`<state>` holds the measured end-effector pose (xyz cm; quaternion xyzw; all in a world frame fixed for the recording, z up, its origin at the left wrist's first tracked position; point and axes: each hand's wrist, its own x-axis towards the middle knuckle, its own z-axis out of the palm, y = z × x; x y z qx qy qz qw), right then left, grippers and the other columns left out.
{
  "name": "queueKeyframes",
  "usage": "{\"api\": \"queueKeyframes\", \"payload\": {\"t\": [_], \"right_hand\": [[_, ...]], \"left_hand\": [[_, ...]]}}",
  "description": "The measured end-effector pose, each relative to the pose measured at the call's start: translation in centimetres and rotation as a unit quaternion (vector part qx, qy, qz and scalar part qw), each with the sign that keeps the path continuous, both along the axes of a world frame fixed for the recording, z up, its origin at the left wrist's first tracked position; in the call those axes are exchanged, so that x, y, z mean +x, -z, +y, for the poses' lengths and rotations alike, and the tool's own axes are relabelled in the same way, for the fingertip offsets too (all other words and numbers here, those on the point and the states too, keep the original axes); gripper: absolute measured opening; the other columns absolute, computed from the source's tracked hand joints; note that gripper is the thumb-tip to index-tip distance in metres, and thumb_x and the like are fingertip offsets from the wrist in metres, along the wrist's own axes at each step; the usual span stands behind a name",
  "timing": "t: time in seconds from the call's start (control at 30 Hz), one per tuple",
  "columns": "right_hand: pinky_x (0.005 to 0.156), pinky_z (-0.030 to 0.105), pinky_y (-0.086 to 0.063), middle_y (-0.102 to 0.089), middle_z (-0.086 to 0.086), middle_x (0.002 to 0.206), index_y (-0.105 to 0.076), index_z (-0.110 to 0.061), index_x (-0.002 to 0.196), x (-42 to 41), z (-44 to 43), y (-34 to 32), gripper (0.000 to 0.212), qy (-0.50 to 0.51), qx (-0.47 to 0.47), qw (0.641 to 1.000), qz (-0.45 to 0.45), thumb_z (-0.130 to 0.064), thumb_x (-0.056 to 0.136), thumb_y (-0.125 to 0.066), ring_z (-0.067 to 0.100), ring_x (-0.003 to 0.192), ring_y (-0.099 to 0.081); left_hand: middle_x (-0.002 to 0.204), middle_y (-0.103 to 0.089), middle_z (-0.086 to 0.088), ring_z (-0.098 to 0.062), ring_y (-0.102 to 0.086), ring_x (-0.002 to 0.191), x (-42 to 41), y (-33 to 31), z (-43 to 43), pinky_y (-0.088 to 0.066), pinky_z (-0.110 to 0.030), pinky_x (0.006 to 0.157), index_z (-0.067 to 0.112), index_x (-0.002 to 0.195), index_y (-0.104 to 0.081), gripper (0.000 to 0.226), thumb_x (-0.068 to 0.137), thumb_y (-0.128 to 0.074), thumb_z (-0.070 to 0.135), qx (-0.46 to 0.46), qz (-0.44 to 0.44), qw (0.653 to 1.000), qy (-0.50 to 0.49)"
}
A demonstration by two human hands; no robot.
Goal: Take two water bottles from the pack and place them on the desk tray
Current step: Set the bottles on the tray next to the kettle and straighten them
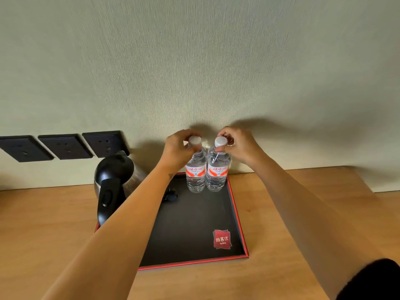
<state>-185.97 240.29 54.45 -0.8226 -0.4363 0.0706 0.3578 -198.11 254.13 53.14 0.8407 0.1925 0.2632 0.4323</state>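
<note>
I see the wooden desk (303,213) carrying a black tray (194,230) with a red rim; the tray serves as my reference landmark. A black and steel kettle (112,182) occupies the tray's left side, partly hidden by the left forearm. A red logo patch (222,239) sits at the tray's near right corner. Three dark wall sockets (65,146) are mounted on the wall beyond the tray, to its left.

Both water bottles stand upright at the tray's far right corner, touching each other side by side. The left bottle (195,169) is directly beneath my left hand (177,148); the right bottle (217,169) is directly beneath my right hand (240,146).

Left hand: fingers curled closed around the left bottle's neck, just below its white cap (194,140). Right hand: thumb and fingertips pinched closed on the right bottle's white cap (220,141) and neck. Each bottle base appears to rest on the tray floor.
</note>
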Motion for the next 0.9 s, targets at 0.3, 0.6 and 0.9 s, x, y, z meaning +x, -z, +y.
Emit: {"api": "queueKeyframes", "payload": {"t": [0.3, 0.6, 0.9], "right_hand": [[0.072, 0.034, -0.044, -0.065, 0.014, 0.099, -0.056, -0.006, 0.104, -0.7, -0.6, 0.3, 0.037, -0.013, -0.021, 0.999, -0.026, -0.016, 0.073, -0.073, 0.027, 0.087, -0.059], [0.090, 0.040, -0.048, -0.058, 0.015, 0.126, -0.045, -0.010, 0.127, -1.7, -1.1, -0.7, 0.051, -0.008, -0.065, 0.996, -0.056, -0.012, 0.080, -0.065, 0.030, 0.108, -0.057], [0.094, 0.042, -0.043, -0.055, 0.016, 0.126, -0.042, -0.010, 0.128, -3.2, -2.9, -5.6, 0.049, -0.006, -0.041, 0.990, -0.131, -0.026, 0.085, -0.059, 0.031, 0.113, -0.051]], "left_hand": [[0.098, -0.067, -0.005, -0.020, -0.059, 0.095, -0.4, 0.4, -0.2, -0.048, -0.032, 0.085, 0.012, 0.100, -0.064, 0.028, 0.073, -0.066, 0.003, 0.009, 0.029, 0.999, 0.031], [0.115, -0.065, -0.010, -0.020, -0.057, 0.104, -1.2, -0.4, -1.3, -0.037, -0.019, 0.083, 0.014, 0.118, -0.058, 0.045, 0.074, -0.069, 0.008, 0.024, 0.062, 0.998, 0.008], [0.118, -0.062, -0.011, -0.020, -0.056, 0.105, -3.0, -6.0, -1.8, -0.037, -0.021, 0.087, 0.015, 0.121, -0.055, 0.045, 0.078, -0.069, 0.018, 0.121, 0.048, 0.991, -0.018]]}}
